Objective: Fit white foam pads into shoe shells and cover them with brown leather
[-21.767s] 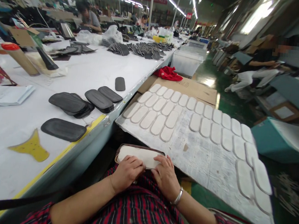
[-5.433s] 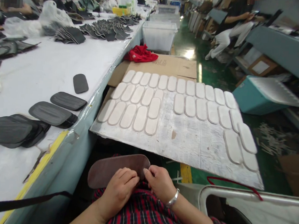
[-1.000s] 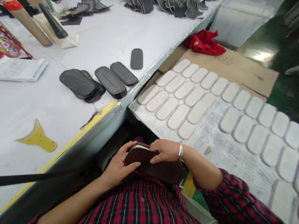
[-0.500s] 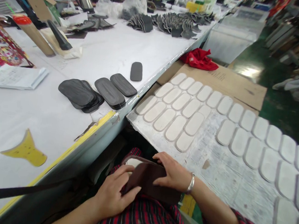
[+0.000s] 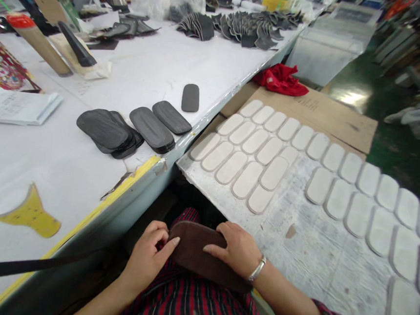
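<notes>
Over my lap I hold a dark brown, round-ended leather piece [image 5: 201, 252] in both hands. My left hand [image 5: 150, 250] pinches its left end, thumb on top and fingers curled at the edge. My right hand [image 5: 237, 248] grips the far edge toward the right, its thumb lying across the brown face. Whatever lies beneath the brown piece is hidden. To the right, rows of white oval pieces with grey rims [image 5: 248, 178] lie on a board [image 5: 297, 253]. Stacked dark grey oval pieces [image 5: 152, 128] sit on the white table to the left.
The white table [image 5: 93, 186] has a yellow-taped edge and carries a yellow template [image 5: 30, 213], a paper pad [image 5: 18, 106] and a red-capped tube [image 5: 39, 44]. A red cloth [image 5: 281, 80] lies on cardboard [image 5: 331, 119]. Dark curved pieces [image 5: 239, 30] are piled farther back.
The brown piece now covers the white-faced piece that showed beneath its left end. My left hand has shifted slightly left and up, my right hand slightly left. The camera view has moved a little.
</notes>
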Available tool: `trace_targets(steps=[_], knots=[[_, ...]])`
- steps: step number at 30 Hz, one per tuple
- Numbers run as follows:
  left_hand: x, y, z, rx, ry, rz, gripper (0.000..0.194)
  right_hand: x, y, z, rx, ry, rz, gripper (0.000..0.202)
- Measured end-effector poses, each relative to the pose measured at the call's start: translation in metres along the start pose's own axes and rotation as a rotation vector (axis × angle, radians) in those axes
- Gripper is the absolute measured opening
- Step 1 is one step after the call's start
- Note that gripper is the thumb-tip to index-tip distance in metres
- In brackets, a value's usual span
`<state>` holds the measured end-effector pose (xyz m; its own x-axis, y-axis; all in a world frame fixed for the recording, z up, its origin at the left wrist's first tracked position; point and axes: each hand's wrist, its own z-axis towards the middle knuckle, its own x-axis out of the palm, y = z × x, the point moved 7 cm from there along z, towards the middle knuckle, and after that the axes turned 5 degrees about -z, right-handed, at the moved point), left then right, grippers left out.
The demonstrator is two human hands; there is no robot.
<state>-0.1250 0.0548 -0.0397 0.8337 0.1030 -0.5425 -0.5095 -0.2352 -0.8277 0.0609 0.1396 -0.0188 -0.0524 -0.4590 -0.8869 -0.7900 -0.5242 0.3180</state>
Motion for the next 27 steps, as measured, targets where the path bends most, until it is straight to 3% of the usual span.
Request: trace_targets(steps=[14,21,27], knots=[[-0.001,0.002,0.002,-0.032,-0.028,-0.07,0.032,0.003,0.004,0.005,-0.015,-0.035,-0.16,0.037],[-0.001,0.001,0.001,-0.038,-0.044,-0.113,0.032,0.007,0.021,0.005,-0.049,-0.077,-0.155,0.069],[0.0,0.005,0.001,-0.052,-0.063,-0.16,0.032,0.012,0.02,0.015,-0.014,-0.04,-0.122,0.047]])
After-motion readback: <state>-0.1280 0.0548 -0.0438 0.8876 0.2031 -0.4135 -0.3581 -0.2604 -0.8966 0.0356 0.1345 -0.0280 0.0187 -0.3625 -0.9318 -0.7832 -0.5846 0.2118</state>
